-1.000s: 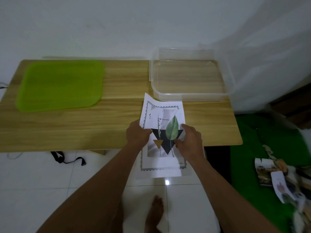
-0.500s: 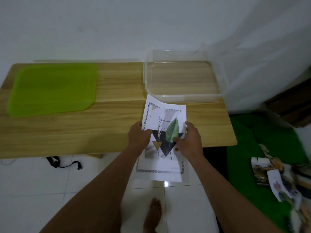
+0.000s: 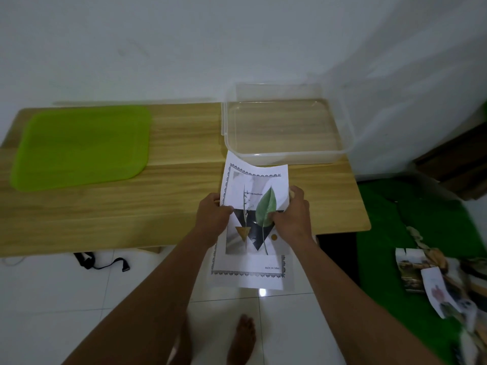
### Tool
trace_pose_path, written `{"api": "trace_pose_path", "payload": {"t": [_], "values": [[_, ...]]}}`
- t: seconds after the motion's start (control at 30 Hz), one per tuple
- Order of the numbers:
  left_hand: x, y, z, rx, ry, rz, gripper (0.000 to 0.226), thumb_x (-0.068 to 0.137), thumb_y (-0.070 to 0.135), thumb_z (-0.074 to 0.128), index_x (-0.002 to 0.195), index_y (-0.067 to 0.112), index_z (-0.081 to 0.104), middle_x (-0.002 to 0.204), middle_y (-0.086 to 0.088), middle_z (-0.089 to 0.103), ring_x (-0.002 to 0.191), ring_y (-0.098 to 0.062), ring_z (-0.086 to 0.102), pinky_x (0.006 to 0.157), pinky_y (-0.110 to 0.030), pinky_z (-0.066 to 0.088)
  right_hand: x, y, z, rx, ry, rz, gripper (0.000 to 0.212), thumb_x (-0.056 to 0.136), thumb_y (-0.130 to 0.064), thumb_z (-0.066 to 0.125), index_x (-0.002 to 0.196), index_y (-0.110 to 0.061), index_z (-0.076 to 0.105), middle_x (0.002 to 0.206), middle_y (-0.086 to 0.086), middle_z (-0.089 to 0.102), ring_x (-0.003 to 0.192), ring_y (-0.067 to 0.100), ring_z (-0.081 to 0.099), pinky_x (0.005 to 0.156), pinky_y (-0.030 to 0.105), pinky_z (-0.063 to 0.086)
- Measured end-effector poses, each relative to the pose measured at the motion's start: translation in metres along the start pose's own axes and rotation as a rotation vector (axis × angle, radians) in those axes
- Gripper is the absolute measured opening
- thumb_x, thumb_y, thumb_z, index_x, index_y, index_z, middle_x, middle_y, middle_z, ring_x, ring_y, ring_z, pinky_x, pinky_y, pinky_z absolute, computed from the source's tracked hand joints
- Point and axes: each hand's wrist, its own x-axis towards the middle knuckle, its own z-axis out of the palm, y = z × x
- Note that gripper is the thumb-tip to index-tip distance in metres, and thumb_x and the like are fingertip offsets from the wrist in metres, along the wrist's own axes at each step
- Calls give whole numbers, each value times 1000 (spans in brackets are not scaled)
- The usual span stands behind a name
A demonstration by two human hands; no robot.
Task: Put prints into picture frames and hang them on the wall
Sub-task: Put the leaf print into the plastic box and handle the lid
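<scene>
— How are our arms dressed?
— Bare all the way: our left grip (image 3: 213, 222) and right grip (image 3: 293, 219) are uncovered, and both forearms run bare from wrist to the lower edge.
— And below?
— One foot (image 3: 243, 335) is bare, toes uncovered. The other leg (image 3: 183, 346) shows only as a bare sliver.

Print (image 3: 253, 185) moved toward 12 o'clock; far edge now bowed, corner overlapping clear box (image 3: 290, 157) wall. Right hand (image 3: 292, 219) shifted out to sheet's 3 o'clock edge, uncovering gold dot (image 3: 274, 237).
</scene>
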Motion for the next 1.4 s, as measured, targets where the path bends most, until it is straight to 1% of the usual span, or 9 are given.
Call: {"api": "trace_pose_path", "payload": {"t": [0.1, 0.27, 0.47, 0.67, 0.83, 1.1, 1.23, 1.33, 1.4], "values": [[-1, 0, -2, -37, -28, -20, 35, 85, -2, 64, 118, 3, 57, 115, -11, 64, 92, -25, 61, 67, -28, 46, 2, -5, 3, 37, 8, 37, 81, 80, 4, 68, 145, -26, 29, 115, 6, 52, 83, 18, 54, 35, 13, 37], [-4, -3, -2, -116, -91, -89, 42, 84, -1, 67, 123, 5, 52, 111, -7, 63, 88, -19, 62, 65, -27, 48, 3, -12, 4, 97, -6, 135, 74, 82, 4, 66, 140, -26, 32, 90, -7, 51, 70, 3, 51, 45, 18, 40], [-4, -7, -8, -106, -135, -111, 32, 84, -1, 68, 114, 6, 61, 105, -6, 69, 87, -20, 66, 67, -30, 50, -1, -6, 3, 200, -72, 235, 51, 68, 1, 82, 113, -9, 59, 98, 2, 68, 88, 22, 66, 80, 39, 58], [-7, -10, -7, -90, -154, -98, 27, 84, 2, 69, 111, 7, 66, 103, -9, 71, 91, -25, 66, 80, -36, 52, -6, -7, 6, 209, -68, 161, 31, 74, 0, 75, 99, -16, 65, 91, 1, 71, 80, 17, 68, 64, 29, 56], [-12, -13, -12, -31, -91, -66, 27, 84, 2, 69, 111, 6, 66, 103, -8, 70, 90, -24, 65, 79, -34, 50, -14, -7, 12, 192, -72, 101, 35, 80, 2, 69, 107, -17, 58, 97, 1, 66, 86, 16, 65, 55, 20, 47], [-19, -19, -30, 172, 53, 61, 28, 83, 8, 69, 110, 13, 66, 97, 0, 65, 93, -25, 64, 84, -36, 52, -32, -4, 14, 320, -165, -29, 55, 83, 6, 68, 123, -26, 51, 108, -8, 63, 101, 11, 64, 63, 12, 50], [-21, -9, -38, 67, -40, 119, 31, 85, 2, 66, 111, 18, 62, 105, 0, 68, 94, -22, 64, 83, -35, 52, -35, -13, 3, 425, -186, -121, 89, 82, 15, 66, 149, -33, 32, 125, -18, 54, 103, -11, 55, 70, 9, 51], [-23, 1, -46, -50, -199, 141, 40, 85, -6, 64, 116, 19, 57, 106, 4, 68, 94, -15, 64, 72, -24, 51, -38, -19, -4, 504, -205, -152, 102, 82, 19, 64, 155, -35, 18, 132, -26, 45, 96, -17, 57, 68, 10, 51], [-24, 6, -52, -106, -288, 109, 46, 84, -8, 65, 118, 20, 55, 110, 4, 67, 97, -13, 63, 73, -23, 50, -40, -25, -9, 517, -193, -160, 107, 83, 19, 64, 156, -36, 10, 141, -30, 29, 107, -15, 47, 67, 6, 48]]}}
